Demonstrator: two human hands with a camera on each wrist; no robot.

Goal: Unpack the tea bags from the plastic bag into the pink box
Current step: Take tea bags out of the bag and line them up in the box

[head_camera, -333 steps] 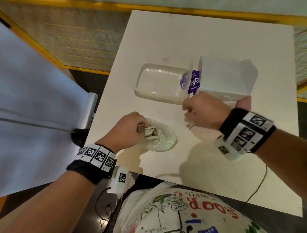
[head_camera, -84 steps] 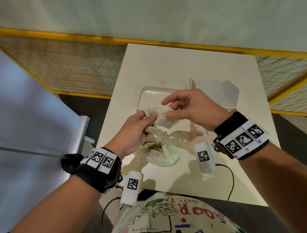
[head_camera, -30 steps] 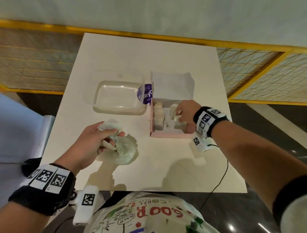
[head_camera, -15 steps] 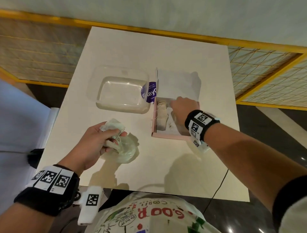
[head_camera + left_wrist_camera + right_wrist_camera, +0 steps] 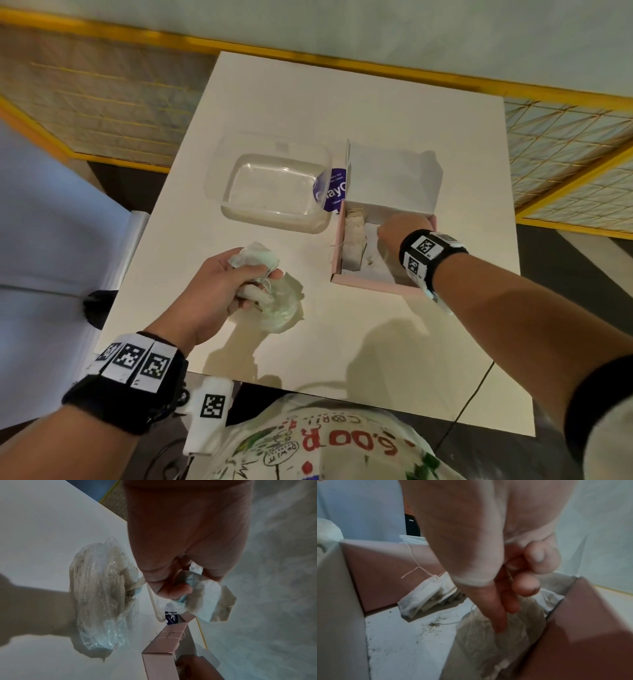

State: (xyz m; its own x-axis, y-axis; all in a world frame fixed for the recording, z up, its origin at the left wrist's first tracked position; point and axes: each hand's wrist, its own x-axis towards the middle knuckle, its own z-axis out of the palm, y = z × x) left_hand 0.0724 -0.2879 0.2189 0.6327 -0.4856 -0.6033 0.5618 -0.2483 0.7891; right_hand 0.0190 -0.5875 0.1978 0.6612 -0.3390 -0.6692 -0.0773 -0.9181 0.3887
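The pink box [image 5: 370, 285] lies open on the table with its white lid [image 5: 390, 178] standing up behind. A row of tea bags [image 5: 354, 240] leans on its left wall [image 5: 423, 596]. My right hand [image 5: 390, 230] is inside the box at the right. Two straight fingers [image 5: 498, 616] rest on a heap of tea bags [image 5: 494, 646], while thumb and a curled finger pinch a thread. My left hand [image 5: 219, 284] grips a bunch of tea bags [image 5: 257, 257] [image 5: 212, 601] over the crumpled plastic bag [image 5: 282, 303] [image 5: 99, 601], which lies on the table.
A clear plastic tub [image 5: 274, 185] with a purple label [image 5: 330, 190] sits just left of the box lid. The white table [image 5: 342, 342] ends at a near edge by my body. A yellow-framed mesh fence [image 5: 102, 96] surrounds it. Tea crumbs dot the box floor [image 5: 412, 642].
My right hand has gone from the box's middle towards its far right corner, still low inside. The left hand keeps its bunch of tea bags above the plastic bag.
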